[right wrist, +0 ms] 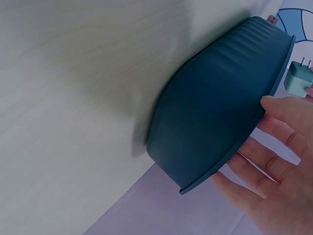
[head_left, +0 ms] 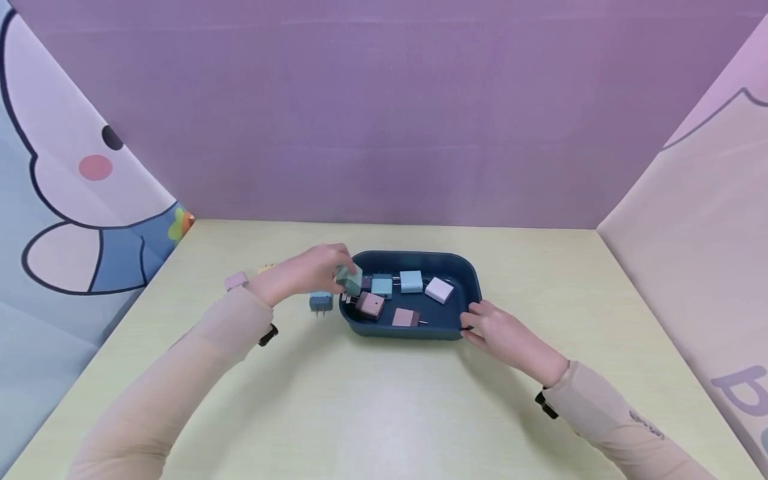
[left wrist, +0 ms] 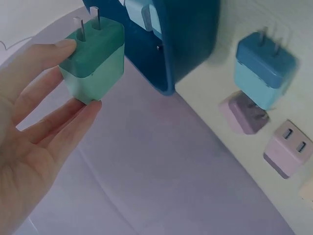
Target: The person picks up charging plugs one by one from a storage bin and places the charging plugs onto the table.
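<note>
My left hand (head_left: 315, 269) pinches a green two-tone charger plug (left wrist: 94, 58) between thumb and fingertips, its two metal prongs pointing up in the left wrist view. In the head view the charger overlaps the left end of a dark blue plastic basin (head_left: 408, 332). At the basin's right front corner, my right hand (head_left: 501, 332) grips the rim, thumb on one side and fingers on the other. Inside the basin lie several chargers, among them a light blue one (head_left: 411, 281), a pale lilac one (head_left: 439, 290) and a pink one (head_left: 371, 305).
Left of the basin, a blue charger (head_left: 321, 301) lies on the pale wooden table (head_left: 384, 400). Further left are a pink charger (head_left: 236, 280) and a yellow one (head_left: 266, 268), partly hidden by my left arm. A purple cloth backdrop (head_left: 396, 120) stands behind the table.
</note>
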Demonstrator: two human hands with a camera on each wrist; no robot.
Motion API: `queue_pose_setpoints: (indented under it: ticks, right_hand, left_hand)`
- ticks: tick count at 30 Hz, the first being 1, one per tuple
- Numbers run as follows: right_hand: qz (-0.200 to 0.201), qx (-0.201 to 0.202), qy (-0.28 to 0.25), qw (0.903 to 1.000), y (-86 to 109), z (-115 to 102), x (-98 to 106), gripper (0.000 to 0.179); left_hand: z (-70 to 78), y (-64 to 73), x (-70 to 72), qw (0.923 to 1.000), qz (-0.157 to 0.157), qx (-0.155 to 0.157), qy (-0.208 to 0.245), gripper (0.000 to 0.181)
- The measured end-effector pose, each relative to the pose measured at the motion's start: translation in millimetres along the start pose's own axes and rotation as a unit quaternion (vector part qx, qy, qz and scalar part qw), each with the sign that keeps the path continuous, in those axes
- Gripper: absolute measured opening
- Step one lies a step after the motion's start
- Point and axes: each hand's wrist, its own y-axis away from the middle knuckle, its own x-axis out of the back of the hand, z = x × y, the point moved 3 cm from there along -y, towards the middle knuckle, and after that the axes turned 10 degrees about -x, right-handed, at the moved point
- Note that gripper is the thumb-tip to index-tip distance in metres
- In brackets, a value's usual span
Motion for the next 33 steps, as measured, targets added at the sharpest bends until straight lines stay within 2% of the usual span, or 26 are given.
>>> queue_pose_setpoints:
  ticks: [7, 14, 21, 33]
  right_hand:
    - [0.003, 0.002, -0.005, 1.0000, 0.1, 0.1, -0.3, 0.011]
    - [0.008, 0.002, -0.001, 1.0000, 1.0, 0.2, -0.1, 0.011]
    - [-0.005, -0.005, 0.000, 1.0000, 0.8, 0.0, 1.0, 0.009]
    - [-0.006, -0.006, 0.003, 1.0000, 0.5, -1.2, 1.5, 0.010]
  left_hand:
    - [-9.6, 16.9, 2.4, 0.9991, 0.034, 0.000, 0.026, 0.030]
    - [-21.7, 31.2, 2.9, 0.9981, 0.061, 0.000, 0.012, 0.029]
    - [-37.7, 45.7, -1.4, 0.9964, 0.083, 0.016, 0.010, 0.028]
    - [-56.7, 62.6, -8.0, 0.9950, 0.079, 0.055, 0.026, 0.030]
